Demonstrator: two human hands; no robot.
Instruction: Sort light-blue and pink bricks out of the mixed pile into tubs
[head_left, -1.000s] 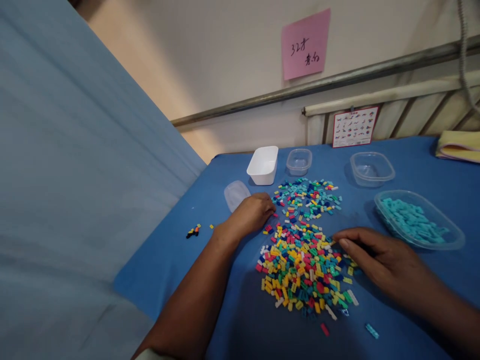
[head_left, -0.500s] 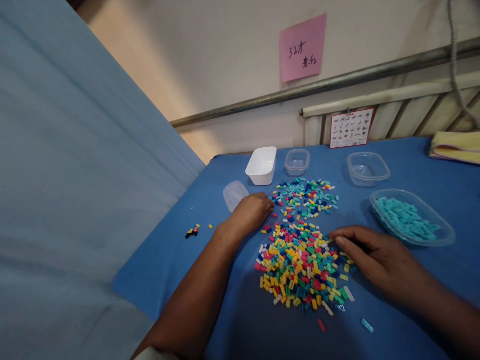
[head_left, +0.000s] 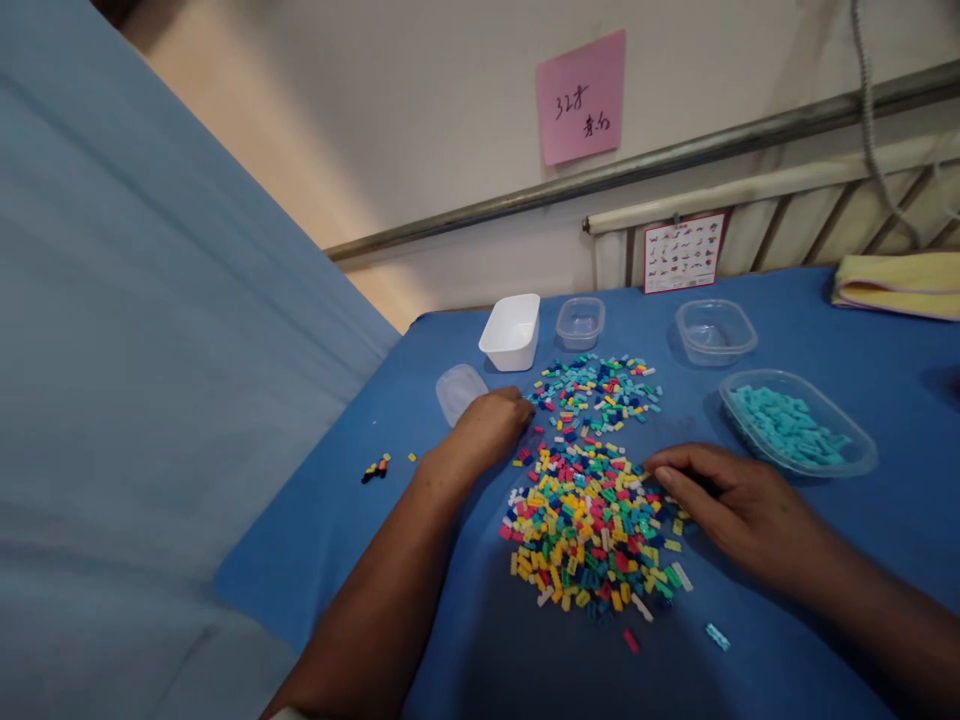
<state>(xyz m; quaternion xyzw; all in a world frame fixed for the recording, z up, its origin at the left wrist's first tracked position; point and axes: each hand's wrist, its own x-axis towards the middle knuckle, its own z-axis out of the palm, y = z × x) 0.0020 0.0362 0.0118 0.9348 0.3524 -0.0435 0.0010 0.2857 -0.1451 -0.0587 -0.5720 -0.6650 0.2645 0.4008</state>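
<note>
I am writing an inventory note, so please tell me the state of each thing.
White box, open, upright
Small clear container, open
Middle clear container, open
Large clear container, open, holding turquoise bricks
Far bricks, loose, spread
Near bricks, loose, heaped
Yellow cloth, folded
Pink note, handwritten, stuck up
Picture card, upright
Left hand, curled, beside far bricks
Right hand, fingers close together

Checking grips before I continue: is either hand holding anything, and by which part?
The right hand appears to pinch a yellowish brick, seemingly by one end. For the left hand, it cannot be told; its back hides any grip.
</note>
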